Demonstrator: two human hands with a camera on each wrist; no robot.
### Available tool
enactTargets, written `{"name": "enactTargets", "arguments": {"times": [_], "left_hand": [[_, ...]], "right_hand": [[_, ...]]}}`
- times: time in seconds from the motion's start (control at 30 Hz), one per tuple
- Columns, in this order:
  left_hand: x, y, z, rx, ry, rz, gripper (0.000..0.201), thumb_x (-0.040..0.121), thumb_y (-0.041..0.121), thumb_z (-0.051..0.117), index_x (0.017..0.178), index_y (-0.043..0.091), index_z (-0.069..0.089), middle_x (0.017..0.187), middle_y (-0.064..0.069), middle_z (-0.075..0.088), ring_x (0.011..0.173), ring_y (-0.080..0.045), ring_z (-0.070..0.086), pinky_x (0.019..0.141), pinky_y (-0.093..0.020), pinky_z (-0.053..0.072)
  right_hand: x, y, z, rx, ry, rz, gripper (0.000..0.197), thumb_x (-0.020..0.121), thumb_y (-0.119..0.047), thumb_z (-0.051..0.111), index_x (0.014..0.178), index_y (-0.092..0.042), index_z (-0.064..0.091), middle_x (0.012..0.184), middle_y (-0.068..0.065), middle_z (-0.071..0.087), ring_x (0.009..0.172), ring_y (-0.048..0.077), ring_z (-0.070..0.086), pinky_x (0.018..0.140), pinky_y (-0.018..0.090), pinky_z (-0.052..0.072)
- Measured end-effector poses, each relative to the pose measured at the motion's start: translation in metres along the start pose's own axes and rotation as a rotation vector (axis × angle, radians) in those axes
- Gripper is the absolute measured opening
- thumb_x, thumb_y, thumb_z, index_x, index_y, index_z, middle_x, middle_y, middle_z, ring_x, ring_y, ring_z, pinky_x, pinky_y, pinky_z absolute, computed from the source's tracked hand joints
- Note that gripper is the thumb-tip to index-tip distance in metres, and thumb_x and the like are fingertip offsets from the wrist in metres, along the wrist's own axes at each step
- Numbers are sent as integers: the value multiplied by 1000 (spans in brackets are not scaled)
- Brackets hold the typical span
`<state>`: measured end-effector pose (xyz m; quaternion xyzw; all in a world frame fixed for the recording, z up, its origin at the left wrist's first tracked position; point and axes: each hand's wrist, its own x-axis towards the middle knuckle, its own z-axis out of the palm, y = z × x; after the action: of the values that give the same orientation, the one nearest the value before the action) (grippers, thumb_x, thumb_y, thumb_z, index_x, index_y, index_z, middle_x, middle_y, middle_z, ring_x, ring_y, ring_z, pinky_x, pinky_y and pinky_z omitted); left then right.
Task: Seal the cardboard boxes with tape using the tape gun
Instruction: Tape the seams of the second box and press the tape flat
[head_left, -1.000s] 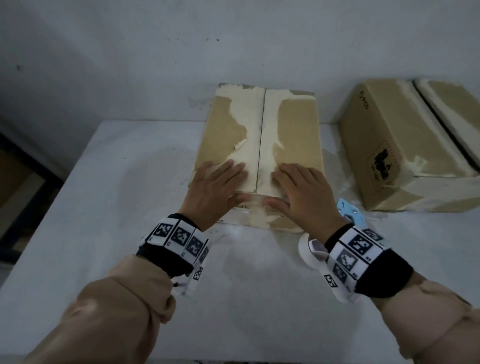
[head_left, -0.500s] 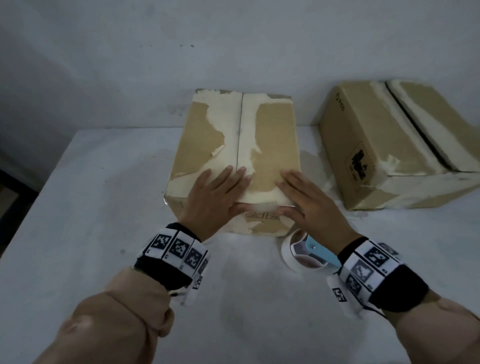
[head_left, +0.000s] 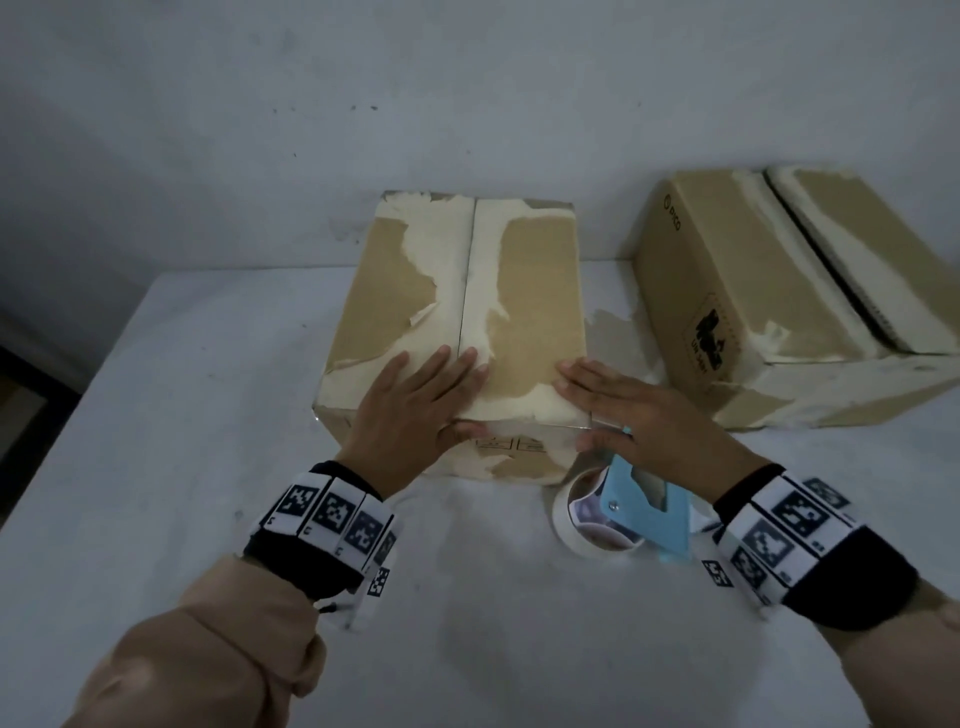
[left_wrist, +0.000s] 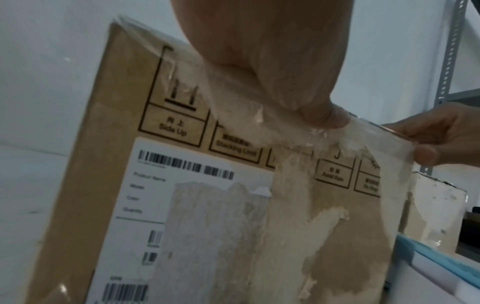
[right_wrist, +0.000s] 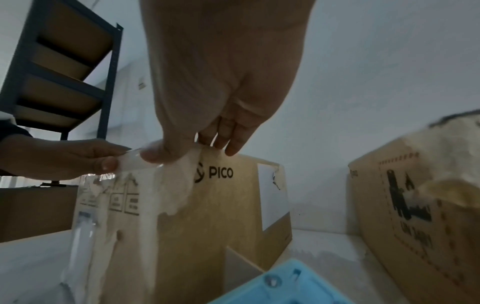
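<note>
A worn cardboard box (head_left: 540, 291) stands mid-table, its flaps closed with the seam running away from me. My left hand (head_left: 415, 400) lies flat on the top near the seam, and its thumb (left_wrist: 324, 119) presses clear tape (left_wrist: 376, 144) on the front face. My right hand (head_left: 639, 410) lies flat on the near right corner with its thumb over the front edge on the same tape strip. The blue tape gun (head_left: 644, 509) with its white roll (head_left: 571, 514) lies on the table just below my right hand, and nobody holds it.
A second cardboard box (head_left: 769, 291), its top flaps slightly apart, stands at the right by the wall. The white table (head_left: 208, 415) reaches the grey wall behind. A dark metal shelf (right_wrist: 64, 72) stands off to the left.
My right hand has slid right along the front edge, from beside the seam to the corner. The left hand has stayed near the seam. More of the tape gun shows.
</note>
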<state>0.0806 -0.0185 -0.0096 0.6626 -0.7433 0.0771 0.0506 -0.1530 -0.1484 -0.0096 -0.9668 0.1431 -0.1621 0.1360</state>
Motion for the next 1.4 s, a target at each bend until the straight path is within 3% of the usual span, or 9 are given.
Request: {"name": "enactTargets", "arguments": {"times": [0.17, 0.33, 0.53, 0.83, 0.9, 1.07, 1.27, 1.33, 1.4], "left_hand": [[-1, 3, -2, -1, -55, -27, 58, 95, 53, 8, 127, 18, 42, 126, -3, 61, 112, -23, 62, 86, -43, 51], [-1, 4, -5, 0, -65, -51, 57, 96, 52, 7, 128, 18, 41, 127, -3, 61, 112, -23, 62, 86, -44, 51], [2, 18, -5, -9, -125, -169, 61, 95, 54, 2, 130, 19, 38, 128, -10, 60, 113, -30, 60, 88, -49, 49], [4, -2, -29, -121, -296, -249, 89, 91, 55, -7, 125, 3, 56, 131, -14, 55, 118, -26, 57, 91, -38, 49], [-5, -15, -31, 15, -331, -247, 84, 96, 49, -3, 111, 4, 66, 114, -13, 68, 101, -27, 67, 75, -44, 55], [-10, -13, -32, 92, -371, -309, 82, 98, 45, -2, 108, 1, 67, 111, -15, 69, 102, -28, 66, 78, -60, 49], [-13, -13, -23, 92, -341, -310, 80, 97, 45, 0, 110, 3, 67, 114, -13, 67, 105, -24, 66, 81, -59, 49], [-11, -15, -31, 4, -350, -292, 79, 94, 53, 5, 125, -1, 55, 132, -16, 54, 119, -25, 57, 94, -52, 45], [-16, -27, -35, -134, -382, -253, 92, 79, 72, 12, 146, 8, 20, 152, 2, 10, 142, -10, 16, 115, -42, 17]], "right_hand": [[11, 13, -13, -190, 45, -181, 43, 64, 0, 76, 106, -2, 68, 112, 11, 68, 104, 23, 64, 92, 22, 43], [9, 8, -20, -91, -74, -60, 60, 68, 17, 66, 122, -8, 58, 130, 0, 56, 120, 16, 52, 94, 36, 49], [26, -46, -4, 131, -31, 149, 64, 84, -41, 19, 137, -13, 44, 145, 3, 40, 137, 18, 28, 110, 27, 4], [52, -27, 14, -106, -4, 172, 58, 97, -47, 18, 121, -14, 60, 124, 2, 62, 118, 20, 56, 99, 35, 20], [52, -15, 9, -147, -41, 168, 65, 97, -48, 7, 124, -18, 57, 128, -2, 60, 120, 19, 53, 101, 38, 21], [68, -11, 6, -142, -1, 209, 54, 87, -34, 21, 115, -10, 60, 119, 6, 64, 115, 24, 56, 99, 58, 27], [82, -50, 27, -40, -115, 156, 79, 86, -57, 0, 135, -13, 42, 150, 3, 33, 139, 23, 25, 111, 47, 12], [84, -51, 31, -147, -153, 121, 76, 91, -56, 2, 126, -13, 54, 140, 6, 48, 129, 26, 44, 105, 48, 29], [84, -42, 30, -210, -198, 103, 73, 96, -53, 5, 116, -12, 62, 128, 7, 59, 114, 28, 58, 96, 44, 33]]}}
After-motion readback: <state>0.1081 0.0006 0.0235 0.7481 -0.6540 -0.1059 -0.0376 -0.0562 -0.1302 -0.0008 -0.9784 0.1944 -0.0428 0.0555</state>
